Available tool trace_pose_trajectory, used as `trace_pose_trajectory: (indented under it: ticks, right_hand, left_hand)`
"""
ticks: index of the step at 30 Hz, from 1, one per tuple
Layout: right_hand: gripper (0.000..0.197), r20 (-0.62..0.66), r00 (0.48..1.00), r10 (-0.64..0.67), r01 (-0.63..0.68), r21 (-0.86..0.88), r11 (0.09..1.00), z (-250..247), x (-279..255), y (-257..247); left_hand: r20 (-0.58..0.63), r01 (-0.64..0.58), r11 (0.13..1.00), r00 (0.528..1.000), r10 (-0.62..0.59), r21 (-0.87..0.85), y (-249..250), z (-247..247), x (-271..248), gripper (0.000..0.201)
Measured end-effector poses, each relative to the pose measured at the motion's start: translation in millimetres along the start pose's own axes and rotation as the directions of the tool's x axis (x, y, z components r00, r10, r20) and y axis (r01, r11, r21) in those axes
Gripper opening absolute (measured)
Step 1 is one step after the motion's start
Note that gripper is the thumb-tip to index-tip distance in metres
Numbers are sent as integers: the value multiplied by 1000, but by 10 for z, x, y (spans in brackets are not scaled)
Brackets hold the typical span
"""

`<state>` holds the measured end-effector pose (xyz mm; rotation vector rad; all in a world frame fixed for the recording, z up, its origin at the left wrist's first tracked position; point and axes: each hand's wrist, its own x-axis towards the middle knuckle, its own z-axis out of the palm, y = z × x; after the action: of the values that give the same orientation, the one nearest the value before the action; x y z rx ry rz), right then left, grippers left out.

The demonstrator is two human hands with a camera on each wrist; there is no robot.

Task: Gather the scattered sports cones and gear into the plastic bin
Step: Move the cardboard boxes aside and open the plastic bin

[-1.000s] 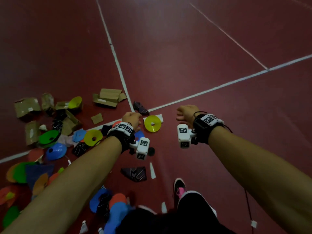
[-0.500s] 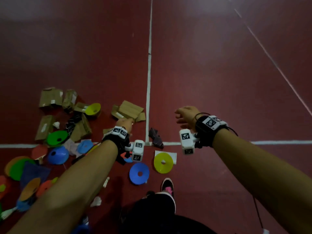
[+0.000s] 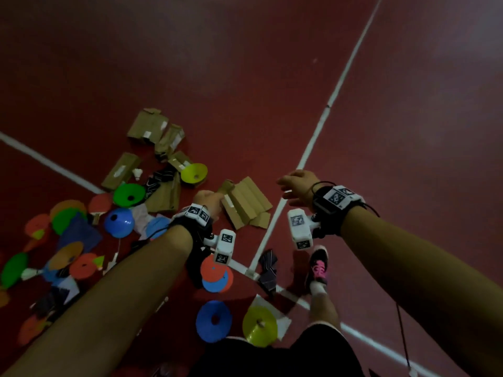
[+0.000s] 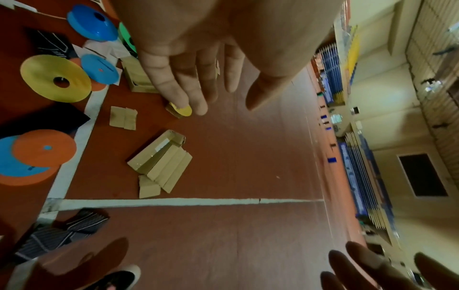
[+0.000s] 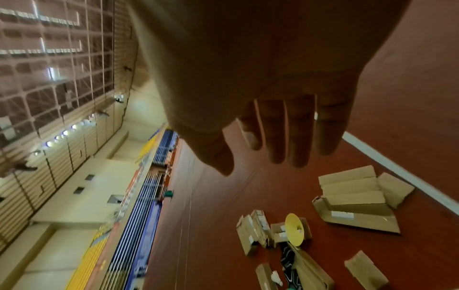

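Head view: left hand [image 3: 208, 200] and right hand [image 3: 296, 186] held out mid-frame above the floor [image 3: 272, 63]; cones [image 3: 128, 195] scattered lower left, flattened cardboard [image 3: 246, 204] centre.
Left wrist view: fingers [image 4: 174, 82] straight, holding nothing.
Right wrist view: fingers [image 5: 298, 137] relaxed, holding nothing; yellow cone [image 5: 294, 231] lower right.

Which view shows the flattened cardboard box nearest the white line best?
The left wrist view: the flattened cardboard box lies whole and unobstructed beside the white line. The right wrist view shows it whole too, but near the frame edge. In the head view the left hand hides one end.
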<state>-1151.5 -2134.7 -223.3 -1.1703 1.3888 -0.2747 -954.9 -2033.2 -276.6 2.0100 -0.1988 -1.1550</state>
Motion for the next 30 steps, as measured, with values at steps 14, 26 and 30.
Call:
trace_pose_trajectory:
  ticks: [14, 26, 30]
  right_hand:
    - [31, 434, 899, 55, 113, -353, 929, 344, 2801, -2128]
    - [23, 607, 778, 160, 367, -646, 669, 1567, 3776, -2936]
    - [33, 604, 759, 243, 335, -682, 650, 2012, 4161, -3070]
  left_hand:
    - [-163, 135, 836, 952, -257, -533, 1579, 567, 1256, 19]
    - [-388, 83, 774, 829, -403, -628, 1815, 28, 2463, 26]
    - [-395, 72, 639, 731, -556, -766, 1811, -96, 2756, 11]
